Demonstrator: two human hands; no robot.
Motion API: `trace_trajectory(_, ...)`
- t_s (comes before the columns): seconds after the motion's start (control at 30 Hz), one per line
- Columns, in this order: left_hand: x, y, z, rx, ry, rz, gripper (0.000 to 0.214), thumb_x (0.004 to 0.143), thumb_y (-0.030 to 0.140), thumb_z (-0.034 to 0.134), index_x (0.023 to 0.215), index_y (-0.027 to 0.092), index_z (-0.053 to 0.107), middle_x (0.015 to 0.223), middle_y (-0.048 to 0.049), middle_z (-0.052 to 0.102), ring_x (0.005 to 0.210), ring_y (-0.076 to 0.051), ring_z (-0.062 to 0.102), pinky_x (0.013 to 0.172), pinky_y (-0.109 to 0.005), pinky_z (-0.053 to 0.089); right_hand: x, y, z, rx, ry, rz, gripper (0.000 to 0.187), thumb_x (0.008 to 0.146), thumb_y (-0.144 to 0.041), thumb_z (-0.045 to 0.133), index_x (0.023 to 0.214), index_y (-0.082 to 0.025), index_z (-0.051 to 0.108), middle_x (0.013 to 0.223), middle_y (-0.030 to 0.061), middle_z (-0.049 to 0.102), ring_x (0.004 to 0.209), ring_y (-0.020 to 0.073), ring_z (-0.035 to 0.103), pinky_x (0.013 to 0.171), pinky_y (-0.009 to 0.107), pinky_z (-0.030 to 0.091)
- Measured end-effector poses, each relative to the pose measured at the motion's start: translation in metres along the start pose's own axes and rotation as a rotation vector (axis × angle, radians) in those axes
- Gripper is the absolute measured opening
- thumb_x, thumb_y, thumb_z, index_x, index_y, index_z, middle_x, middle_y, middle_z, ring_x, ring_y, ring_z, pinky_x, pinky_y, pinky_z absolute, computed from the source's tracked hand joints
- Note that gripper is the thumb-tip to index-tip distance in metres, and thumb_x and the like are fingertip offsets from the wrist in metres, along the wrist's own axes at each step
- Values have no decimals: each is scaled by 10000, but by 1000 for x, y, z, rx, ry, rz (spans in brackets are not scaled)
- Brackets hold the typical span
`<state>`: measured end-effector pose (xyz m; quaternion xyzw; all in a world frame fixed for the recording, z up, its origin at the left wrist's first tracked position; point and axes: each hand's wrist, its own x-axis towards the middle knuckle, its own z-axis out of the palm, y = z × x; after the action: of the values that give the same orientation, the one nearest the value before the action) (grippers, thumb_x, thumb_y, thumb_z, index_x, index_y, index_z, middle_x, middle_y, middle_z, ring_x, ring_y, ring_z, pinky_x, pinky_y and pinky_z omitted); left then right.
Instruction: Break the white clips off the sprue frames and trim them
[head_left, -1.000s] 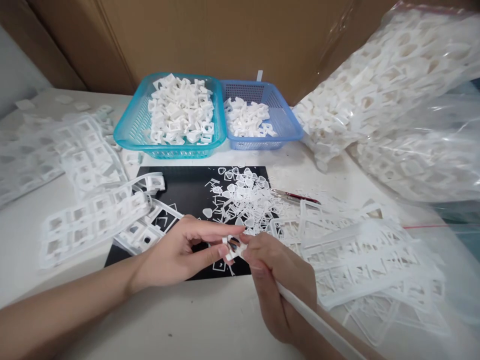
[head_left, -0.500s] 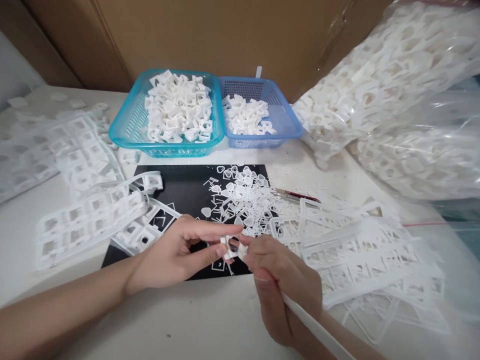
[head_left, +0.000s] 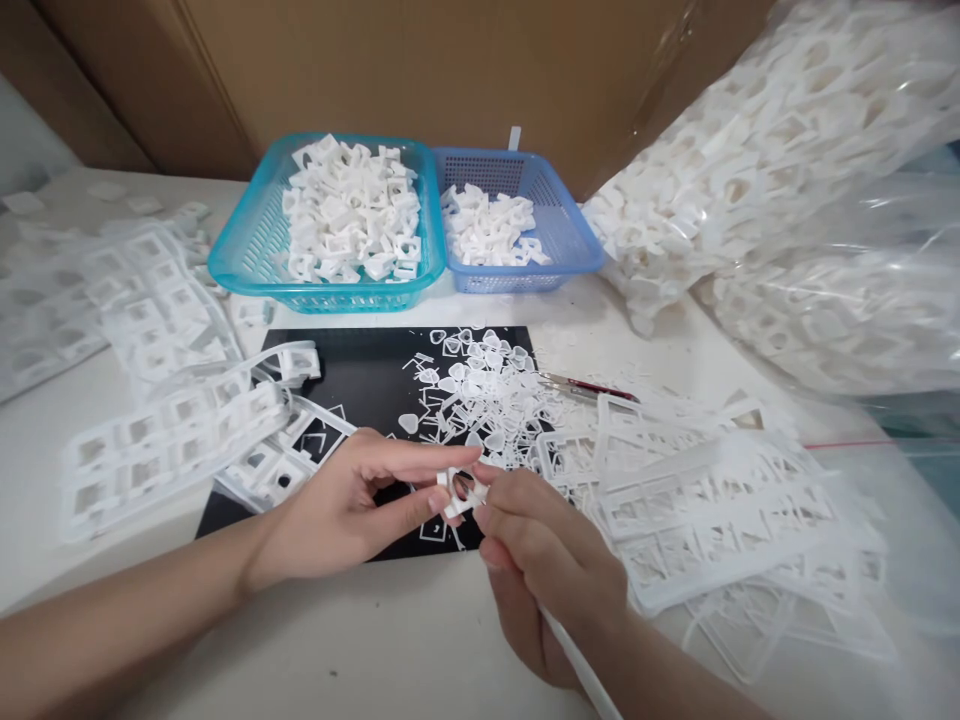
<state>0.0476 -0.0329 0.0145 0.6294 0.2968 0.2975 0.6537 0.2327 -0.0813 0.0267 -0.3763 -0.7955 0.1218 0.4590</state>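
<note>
1. Part [head_left: 460, 506] is held above the black mat [head_left: 367, 375], toward its front.
2. Left hand [head_left: 349, 505]: thumb and fingers are clamped on it; firm support is advised.
3. Right hand [head_left: 559, 560]: fingers are closed on a handle [head_left: 579, 662]; light pressure is advised.
4. Its tip is indistinct.

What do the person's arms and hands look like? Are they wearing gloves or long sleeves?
No gloves! The left hand and right hand are bare. No sleeve shows on the left forearm or right forearm either. I can't see any watch, bracelet or ring.
</note>
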Motion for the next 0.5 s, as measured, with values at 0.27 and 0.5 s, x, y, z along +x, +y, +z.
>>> trace_trajectory(0.27,0,1,1,-47,-3,-22,423,897,73,571,1233,318,647,988,12,776,774,-97,703,724,-154,542,-1,1,-2,72,-10,1,140,953,-162,399,911,-159,533,725,52,621,721,138,620,824,311,587)
trace_trajectory(0.5,0,1,0,-1,-7,-19,436,896,92,580,1250,341,632,968,15,777,780,-114,705,700,-161,535,1,-1,-2,-10,-14,-18,184,957,-159,391,848,-176,538,695,44,627,750,151,657,795,280,589)
